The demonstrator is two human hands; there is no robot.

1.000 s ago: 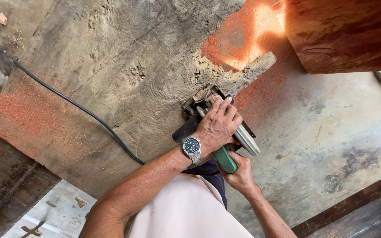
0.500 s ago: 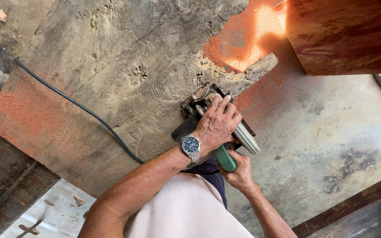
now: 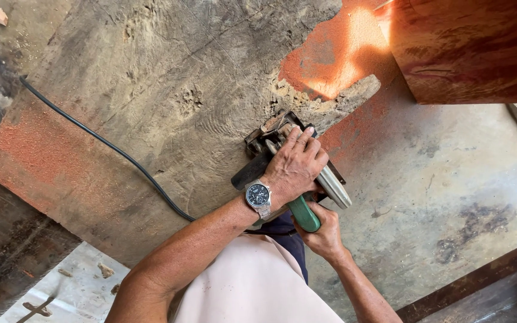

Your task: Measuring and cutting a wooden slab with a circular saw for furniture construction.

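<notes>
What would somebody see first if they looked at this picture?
First, the two hands in the middle: the left hand, with a wristwatch on its wrist, presses on top of a power tool while the right hand grips its green handle. The tool sits at the ragged edge of a big grey wooden slab. Bright red sawdust glows in sunlight at the upper right.

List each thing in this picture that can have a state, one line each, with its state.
Power tool: resting on the slab's edge, gripped by both hands.
Left hand: pressed flat on top of the tool.
Right hand: closed round the green handle.
Wooden slab: lying flat, rough, dusted with reddish sawdust.
Black cable: slack across the slab.
Wristwatch: strapped on the left wrist.
</notes>
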